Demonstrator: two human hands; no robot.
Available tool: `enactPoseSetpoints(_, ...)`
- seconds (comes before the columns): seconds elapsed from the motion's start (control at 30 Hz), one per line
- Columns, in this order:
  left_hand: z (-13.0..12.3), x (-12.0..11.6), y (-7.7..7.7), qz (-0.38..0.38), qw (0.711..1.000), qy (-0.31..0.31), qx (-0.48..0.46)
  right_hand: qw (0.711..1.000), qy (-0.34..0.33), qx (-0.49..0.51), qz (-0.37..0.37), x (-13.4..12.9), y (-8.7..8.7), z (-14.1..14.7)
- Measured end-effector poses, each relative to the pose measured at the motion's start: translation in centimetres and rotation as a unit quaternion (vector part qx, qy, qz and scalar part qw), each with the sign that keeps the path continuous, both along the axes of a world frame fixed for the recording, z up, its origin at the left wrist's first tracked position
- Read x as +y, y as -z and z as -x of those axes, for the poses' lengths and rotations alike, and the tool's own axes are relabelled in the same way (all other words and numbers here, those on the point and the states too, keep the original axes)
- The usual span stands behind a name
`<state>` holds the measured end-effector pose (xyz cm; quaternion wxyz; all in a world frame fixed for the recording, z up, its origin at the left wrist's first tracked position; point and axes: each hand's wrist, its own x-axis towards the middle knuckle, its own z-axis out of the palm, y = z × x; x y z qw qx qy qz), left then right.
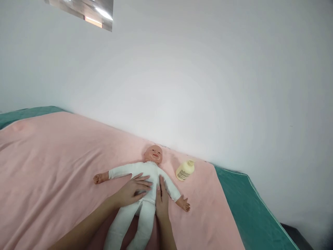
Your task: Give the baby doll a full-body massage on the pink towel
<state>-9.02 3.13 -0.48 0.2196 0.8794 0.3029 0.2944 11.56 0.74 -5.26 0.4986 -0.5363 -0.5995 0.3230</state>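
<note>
A baby doll [151, 170] in a white cloth suit lies on its back, arms spread wide and legs toward me. My left hand [132, 190] rests flat across the doll's belly, fingers stretched out and slightly apart. Along the doll's side, at the right, my right hand [162, 201] lies against its trunk with the fingers extended upward. Neither hand grips anything. A pale yellow bottle [185, 171] with dark print on its label stands just beyond the doll's right-hand arm, apart from both hands.
A pink sheet [65, 166] with creases covers most of the bed. Green mattress [241, 201] shows at the right and far left edges. A white wall [182, 80] rises right behind the doll's head. A dark object [296, 236] sits at the lower right.
</note>
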Motion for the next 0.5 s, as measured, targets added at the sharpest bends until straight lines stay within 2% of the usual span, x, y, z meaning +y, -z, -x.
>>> enactPoseSetpoints(0.07, -0.2, 0.5, -0.2, 0.01, 1.0, 0.007, 0.018, 1.0, 0.004, 0.007, 0.005, 0.0, 0.1, 0.0)
enactPoseSetpoints(0.2, -0.7, 2.1, 0.3, -0.001, 0.999, -0.023, 0.027, 1.0, 0.005, 0.006, -0.005, 0.3, 0.5, 0.0)
enactPoseSetpoints(0.37, -1.3, 3.1, 1.4, -0.015, 0.995, -0.102, 0.012, 1.0, 0.003, 0.009, 0.004, 0.0, -0.2, 0.1)
enactPoseSetpoints(0.5, -1.2, 3.0, 2.6, 0.011, 0.984, -0.168, -0.06, 1.0, 0.006, 0.013, 0.005, -0.4, -1.0, 0.3)
